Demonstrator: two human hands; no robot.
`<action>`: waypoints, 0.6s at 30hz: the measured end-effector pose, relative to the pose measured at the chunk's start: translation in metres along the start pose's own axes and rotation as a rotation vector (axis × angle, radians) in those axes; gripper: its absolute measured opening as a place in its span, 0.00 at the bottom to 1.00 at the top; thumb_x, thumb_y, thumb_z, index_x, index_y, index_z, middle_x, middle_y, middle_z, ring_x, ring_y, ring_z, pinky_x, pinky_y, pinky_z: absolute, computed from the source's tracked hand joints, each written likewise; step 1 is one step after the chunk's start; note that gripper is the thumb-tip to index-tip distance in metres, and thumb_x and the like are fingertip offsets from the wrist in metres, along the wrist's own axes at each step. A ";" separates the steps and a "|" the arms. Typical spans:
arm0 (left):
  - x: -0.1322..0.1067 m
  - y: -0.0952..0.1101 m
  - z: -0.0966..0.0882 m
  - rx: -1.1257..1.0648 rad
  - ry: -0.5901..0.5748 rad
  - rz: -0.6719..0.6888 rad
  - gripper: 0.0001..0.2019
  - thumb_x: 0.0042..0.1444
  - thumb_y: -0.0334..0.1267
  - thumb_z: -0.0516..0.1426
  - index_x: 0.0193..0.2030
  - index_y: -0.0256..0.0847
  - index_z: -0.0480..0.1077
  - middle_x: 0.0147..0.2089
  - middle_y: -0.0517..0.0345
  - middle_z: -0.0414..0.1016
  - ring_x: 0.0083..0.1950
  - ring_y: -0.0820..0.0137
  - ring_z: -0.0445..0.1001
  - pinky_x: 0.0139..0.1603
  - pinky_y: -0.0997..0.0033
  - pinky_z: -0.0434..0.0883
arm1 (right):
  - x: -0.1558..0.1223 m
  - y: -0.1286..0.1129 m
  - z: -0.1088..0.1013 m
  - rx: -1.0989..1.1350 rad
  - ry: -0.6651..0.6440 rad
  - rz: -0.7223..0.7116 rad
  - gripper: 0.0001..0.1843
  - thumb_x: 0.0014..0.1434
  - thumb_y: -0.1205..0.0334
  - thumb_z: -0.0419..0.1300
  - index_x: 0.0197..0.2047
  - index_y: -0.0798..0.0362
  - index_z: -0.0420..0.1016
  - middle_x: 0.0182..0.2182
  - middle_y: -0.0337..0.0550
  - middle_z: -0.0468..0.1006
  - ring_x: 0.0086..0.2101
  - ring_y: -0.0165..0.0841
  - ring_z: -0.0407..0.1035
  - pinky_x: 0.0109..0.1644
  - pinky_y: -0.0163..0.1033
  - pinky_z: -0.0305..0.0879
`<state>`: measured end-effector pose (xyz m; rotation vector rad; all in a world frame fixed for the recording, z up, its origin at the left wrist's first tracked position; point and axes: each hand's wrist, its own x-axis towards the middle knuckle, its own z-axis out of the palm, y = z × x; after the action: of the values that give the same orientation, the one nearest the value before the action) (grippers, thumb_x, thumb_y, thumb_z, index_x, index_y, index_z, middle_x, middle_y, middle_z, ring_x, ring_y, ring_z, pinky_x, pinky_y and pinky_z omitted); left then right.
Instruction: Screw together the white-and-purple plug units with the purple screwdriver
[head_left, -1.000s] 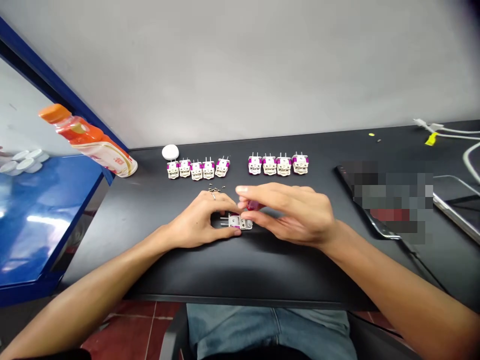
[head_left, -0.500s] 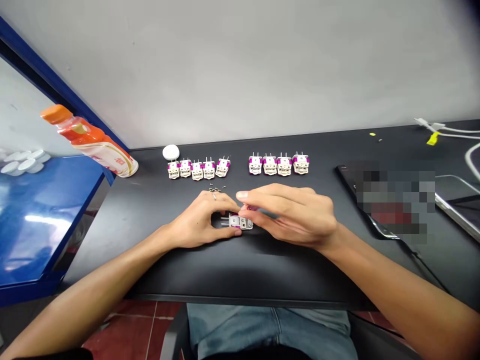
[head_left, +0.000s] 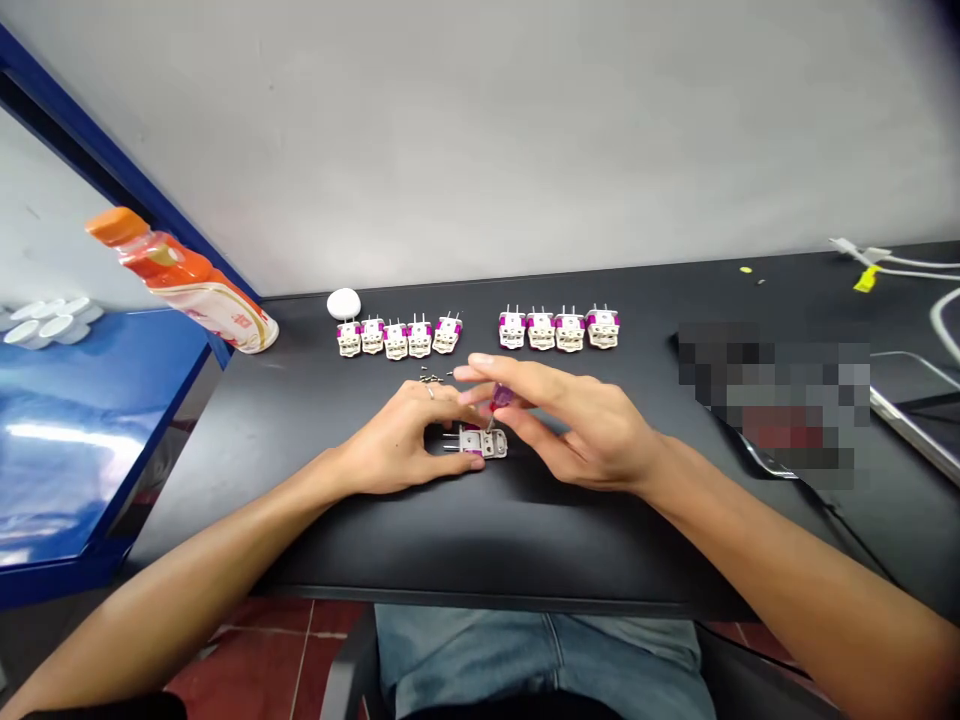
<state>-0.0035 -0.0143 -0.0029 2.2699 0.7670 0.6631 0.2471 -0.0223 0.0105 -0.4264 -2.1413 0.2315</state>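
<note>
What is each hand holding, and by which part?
The left hand grips the plug at its pronged end, between thumb and fingers, on the table. The right hand pinches a small screwdriver by its purple handle, tip down on the plug.

Centre of frame. The right hand (head_left: 577,425) has tilted up from its flatter pose of a second ago, with the fingers now raised and spread. A small purple-handled screwdriver (head_left: 500,397), formerly almost hidden beneath those fingers, now shows nearly upright, its tip on the plug (head_left: 484,443). The extended fingertip has shifted slightly leftward.
</note>
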 end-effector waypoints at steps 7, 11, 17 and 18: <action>0.001 0.002 0.000 -0.025 0.012 0.030 0.10 0.66 0.38 0.73 0.52 0.43 0.85 0.48 0.55 0.90 0.49 0.63 0.86 0.53 0.65 0.76 | 0.000 -0.002 0.002 -0.136 0.089 -0.038 0.26 0.75 0.67 0.67 0.73 0.48 0.74 0.49 0.42 0.92 0.42 0.30 0.88 0.47 0.32 0.85; 0.000 0.002 0.000 -0.010 0.017 0.030 0.11 0.66 0.40 0.73 0.53 0.44 0.85 0.46 0.55 0.89 0.47 0.63 0.85 0.51 0.65 0.76 | 0.000 -0.003 0.003 -0.066 0.087 -0.009 0.32 0.72 0.76 0.65 0.74 0.45 0.73 0.52 0.38 0.92 0.45 0.29 0.88 0.49 0.32 0.84; 0.000 0.000 0.000 0.024 -0.007 -0.014 0.10 0.66 0.43 0.72 0.51 0.45 0.86 0.46 0.54 0.88 0.45 0.63 0.84 0.48 0.65 0.75 | -0.003 -0.008 0.009 -0.281 0.210 0.038 0.26 0.69 0.67 0.75 0.66 0.42 0.79 0.35 0.29 0.91 0.27 0.27 0.81 0.28 0.33 0.73; 0.000 0.000 0.000 0.024 -0.009 -0.017 0.09 0.66 0.43 0.72 0.50 0.45 0.86 0.45 0.55 0.88 0.45 0.63 0.84 0.48 0.65 0.75 | -0.003 -0.007 0.009 -0.292 0.206 0.029 0.26 0.70 0.66 0.75 0.67 0.43 0.78 0.36 0.31 0.91 0.27 0.27 0.81 0.29 0.33 0.73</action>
<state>-0.0037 -0.0145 -0.0032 2.2838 0.7928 0.6385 0.2400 -0.0301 0.0053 -0.6227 -1.9708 -0.1083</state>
